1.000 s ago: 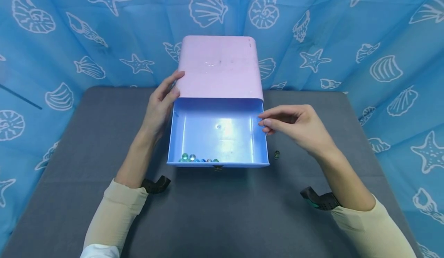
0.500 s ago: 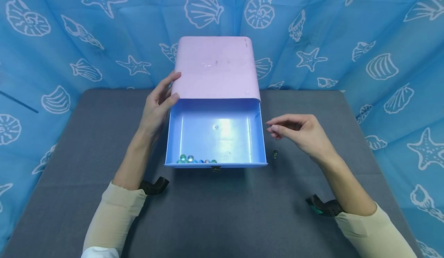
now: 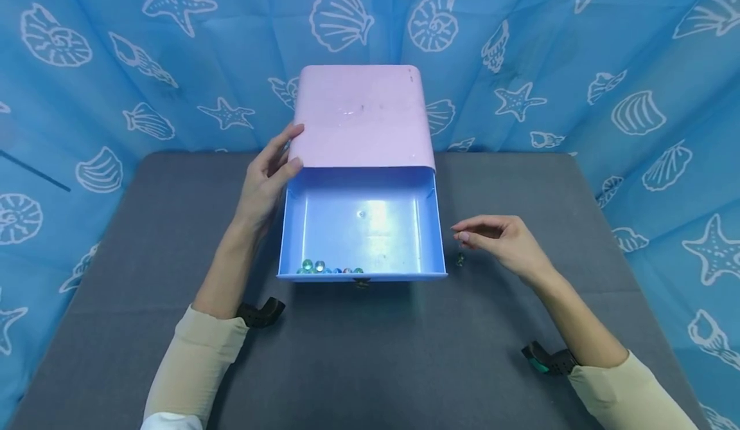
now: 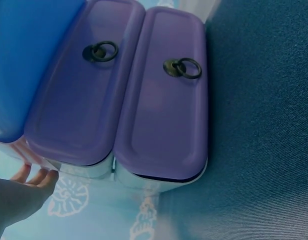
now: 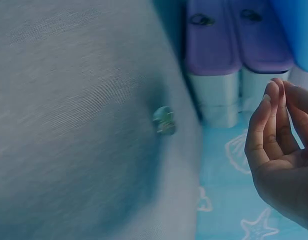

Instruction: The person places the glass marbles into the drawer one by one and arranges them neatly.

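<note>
A pink-topped drawer box (image 3: 361, 118) stands at the back of the grey table (image 3: 370, 353). Its blue top drawer (image 3: 361, 224) is pulled out, and several glass marbles (image 3: 329, 267) lie along its front wall. One more marble (image 3: 460, 259) lies on the table just right of the drawer. My left hand (image 3: 286, 153) rests with straight fingers against the box's left side. My right hand (image 3: 469, 232) hovers just above and right of the loose marble, fingers loosely bent and empty. In the right wrist view the marble (image 5: 164, 120) lies left of my fingertips (image 5: 268, 102).
The left wrist view shows two purple lower drawer fronts (image 4: 159, 115) with ring pulls (image 4: 183, 68), both closed. A blue curtain printed with shells (image 3: 636, 96) surrounds the table on three sides. The table's edges lie close to left and right.
My right hand has left the drawer's right rim and come down and toward me, over the loose marble. The left hand has stayed on the box.
</note>
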Available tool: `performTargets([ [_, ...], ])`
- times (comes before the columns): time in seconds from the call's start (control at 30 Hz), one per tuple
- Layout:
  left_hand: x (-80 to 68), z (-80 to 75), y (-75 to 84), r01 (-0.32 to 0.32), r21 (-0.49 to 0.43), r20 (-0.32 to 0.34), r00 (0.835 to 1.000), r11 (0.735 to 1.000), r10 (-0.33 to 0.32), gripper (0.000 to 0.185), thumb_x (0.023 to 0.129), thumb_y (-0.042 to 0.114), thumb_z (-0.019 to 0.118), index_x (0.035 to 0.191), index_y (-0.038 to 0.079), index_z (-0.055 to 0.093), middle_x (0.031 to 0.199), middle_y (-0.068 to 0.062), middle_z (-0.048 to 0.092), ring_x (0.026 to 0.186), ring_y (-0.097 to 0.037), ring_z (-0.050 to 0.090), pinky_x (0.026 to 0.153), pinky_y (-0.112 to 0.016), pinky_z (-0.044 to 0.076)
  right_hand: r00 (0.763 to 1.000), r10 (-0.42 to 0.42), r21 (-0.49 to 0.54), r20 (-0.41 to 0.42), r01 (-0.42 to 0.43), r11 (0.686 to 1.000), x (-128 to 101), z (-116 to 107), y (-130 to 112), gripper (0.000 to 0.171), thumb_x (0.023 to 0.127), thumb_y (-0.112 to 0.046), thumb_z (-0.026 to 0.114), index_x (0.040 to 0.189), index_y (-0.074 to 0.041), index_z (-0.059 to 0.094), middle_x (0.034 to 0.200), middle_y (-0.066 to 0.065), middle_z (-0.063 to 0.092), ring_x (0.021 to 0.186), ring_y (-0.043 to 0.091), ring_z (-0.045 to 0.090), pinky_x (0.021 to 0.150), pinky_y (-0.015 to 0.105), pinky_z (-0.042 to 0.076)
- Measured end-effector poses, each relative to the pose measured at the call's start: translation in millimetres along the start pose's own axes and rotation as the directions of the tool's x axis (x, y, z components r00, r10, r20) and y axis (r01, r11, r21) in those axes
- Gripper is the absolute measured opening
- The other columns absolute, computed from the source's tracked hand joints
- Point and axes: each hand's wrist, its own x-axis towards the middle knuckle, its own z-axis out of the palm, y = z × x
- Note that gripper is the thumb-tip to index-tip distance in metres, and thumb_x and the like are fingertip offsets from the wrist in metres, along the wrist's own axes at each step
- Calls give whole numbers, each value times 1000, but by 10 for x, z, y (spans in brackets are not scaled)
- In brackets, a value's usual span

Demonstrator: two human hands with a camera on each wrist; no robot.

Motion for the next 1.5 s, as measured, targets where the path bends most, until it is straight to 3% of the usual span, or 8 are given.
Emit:
performTargets([
  [0.23, -6, 8, -39, 0, 6, 6, 1000, 1000, 0, 56, 95, 24, 63, 149, 18, 48, 158, 1, 31, 146, -27, 31, 114, -58, 25, 999, 48, -3, 6, -48, 999, -47, -10, 235, 32, 95, -14, 68, 118, 8, 68, 109, 23, 71, 93, 23, 72, 76, 31, 58],
  [0.43, -9, -4, -27, -2, 7, 4, 1000, 1000, 2, 57, 95, 27, 64, 149, 19, 48, 159, 0, 31, 146, -26, 32, 115, -58, 25, 997, 82, -94, 13, -81, 992, -9, -4, 403, 26, 94, -16, 69, 116, -2, 72, 114, 16, 71, 95, 20, 66, 73, 28, 55],
  [0.7, -5, -10, -24, -8, 32, 7, 1000, 999, 8, 58, 95, 30, 64, 150, 19, 47, 159, 0, 31, 146, -25, 31, 115, -58, 23, 994, 105, -142, 41, -99, 985, 7, -61, 534, 25, 94, -10, 68, 117, -2, 71, 115, 16, 70, 98, 15, 63, 76, 23, 51],
  [1.07, -9, -7, -11, -2, 20, -4, 1000, 1000, 2, 56, 96, 24, 63, 149, 18, 47, 159, -1, 30, 146, -24, 30, 116, -57, 24, 989, 96, -135, 115, -80, 988, 37, -109, 716, 30, 89, -4, 73, 118, 1, 71, 108, 17, 70, 89, 14, 65, 72, 22, 54],
  [1.27, -15, -11, -21, -10, 23, 2, 1000, 1000, 10, 57, 96, 25, 63, 150, 18, 46, 160, -1, 29, 147, -23, 28, 116, -57, 22, 993, 67, -231, 100, -42, 972, 61, -84, 733, 25, 87, -9, 76, 111, -4, 75, 99, 10, 71, 83, 13, 63, 67, 23, 53],
  [1.5, -18, -21, -28, -29, 26, 13, 999, 999, 29, 56, 97, 25, 61, 150, 17, 46, 159, 1, 31, 147, -23, 29, 116, -56, 23, 995, 49, -301, 83, -21, 953, 84, -57, 740, 19, 88, -12, 76, 106, -9, 78, 99, 4, 73, 87, 17, 62, 71, 24, 48],
])
